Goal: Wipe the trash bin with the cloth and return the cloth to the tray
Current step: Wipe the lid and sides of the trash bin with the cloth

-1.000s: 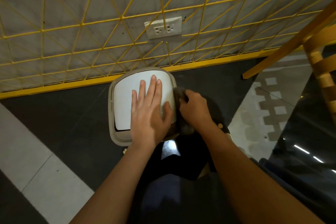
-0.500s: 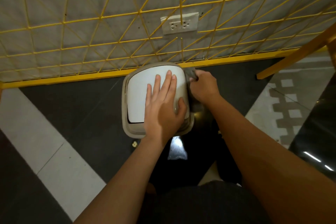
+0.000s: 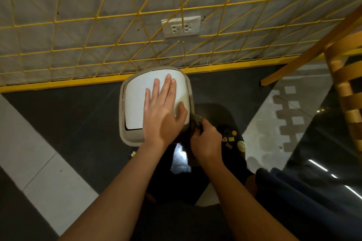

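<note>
Trash bin on the floor, straight below the wall socket; I judge a side wipe is in hand.

My left hand lies flat on the white lid, grip wide and holding nothing. My right hand has its grip bunched round the dark cloth, pressed to the bin corner farthest from the socket, on the right. I'd press the lid firmly so the bin can't slide, then drag the cloth along the wall in even, overlapping strokes. The tray is out of view.
</note>
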